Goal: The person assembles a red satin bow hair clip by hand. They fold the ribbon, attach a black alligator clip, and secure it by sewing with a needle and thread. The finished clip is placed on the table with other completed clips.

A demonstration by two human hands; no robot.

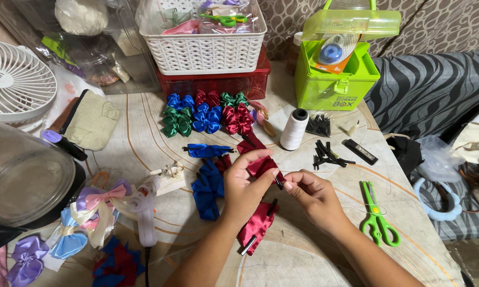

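Note:
My left hand pinches a dark red satin ribbon piece above the table. My right hand meets it from the right, fingertips on a small black hair clip at the ribbon's edge. Another red satin piece with black clips lies under my hands. Blue satin pieces lie just left of my left hand.
Finished blue, green and red bows sit in rows near a white basket on a red box. A white thread spool, loose black clips, green scissors, a green storage box, a glue gun, pastel bows and a fan surround the work area.

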